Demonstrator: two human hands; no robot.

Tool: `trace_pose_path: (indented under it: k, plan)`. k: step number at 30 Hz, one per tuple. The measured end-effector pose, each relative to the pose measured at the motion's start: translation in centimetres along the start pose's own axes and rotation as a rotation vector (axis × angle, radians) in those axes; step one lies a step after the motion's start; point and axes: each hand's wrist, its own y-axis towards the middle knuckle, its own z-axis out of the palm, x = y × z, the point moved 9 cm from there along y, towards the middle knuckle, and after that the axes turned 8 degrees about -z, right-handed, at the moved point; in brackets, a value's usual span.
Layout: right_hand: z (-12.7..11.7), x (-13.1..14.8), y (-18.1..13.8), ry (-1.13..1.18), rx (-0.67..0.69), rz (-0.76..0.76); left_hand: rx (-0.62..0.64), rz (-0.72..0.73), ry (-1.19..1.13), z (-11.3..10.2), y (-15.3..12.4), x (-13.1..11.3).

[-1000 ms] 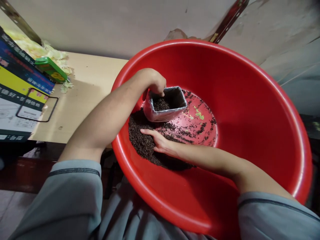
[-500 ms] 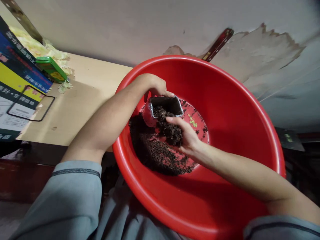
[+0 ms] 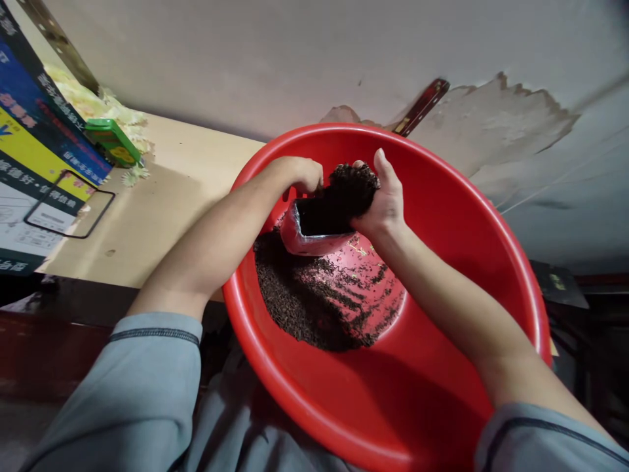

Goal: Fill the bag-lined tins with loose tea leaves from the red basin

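Note:
My left hand (image 3: 308, 176) is closed at the far-left edge of a clear plastic bag (image 3: 314, 245) and holds its mouth wide. The bag stands inside a large red plastic tub (image 3: 442, 216). Cupped over the far-right side of the bag's mouth, my right hand (image 3: 386, 200) carries a heap of dark brown loose flakes (image 3: 354, 183), like dry tea leaves; its thumb points up. More of these dark flakes (image 3: 295, 301) lie on the left and near part of the tub's floor. The bag's inside is too dark to make out.
A pale wooden board (image 3: 181, 157) runs along the wall to the left. On it are a green box (image 3: 112, 141), a printed carton (image 3: 44, 157) with a black handle, and pale yellow frilly material (image 3: 73, 92). A dark red strip (image 3: 422, 105) rests against the peeling wall.
My right hand has moved up and away from me, from the bag's near side to above its mouth, with its handful of flakes. My left hand stays at the bag's edge.

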Motion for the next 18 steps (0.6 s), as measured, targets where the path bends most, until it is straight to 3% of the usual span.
trace_pose_path:
  k: [6, 9, 11, 14, 16, 18]
  plan:
    - [2.3, 0.9, -1.1, -0.250, 0.395, -0.053, -0.063, -0.048, 0.073, -0.5, 0.2, 0.1]
    - [2.6, 2.3, -1.7, -0.217, 0.455, -0.048, -0.089, -0.025, 0.086, -0.7, 0.2, -0.2]
    - [1.6, 2.7, -1.5, -0.239, 0.444, -0.054, -0.086, -0.011, 0.039, -0.7, 0.1, -0.3]
    - [-3.1, 1.4, -0.6, -0.349, 0.329, -0.034, -0.048, 0.011, -0.010, -0.6, -0.3, -0.6]
    - [-7.8, -1.2, -0.5, -0.482, 0.243, 0.038, -0.003, 0.024, 0.005, -0.1, -0.5, -0.8]
    - [-12.6, -4.9, -1.4, -0.739, 0.265, 0.194, 0.026, 0.029, 0.055, 0.5, -0.5, -1.0]
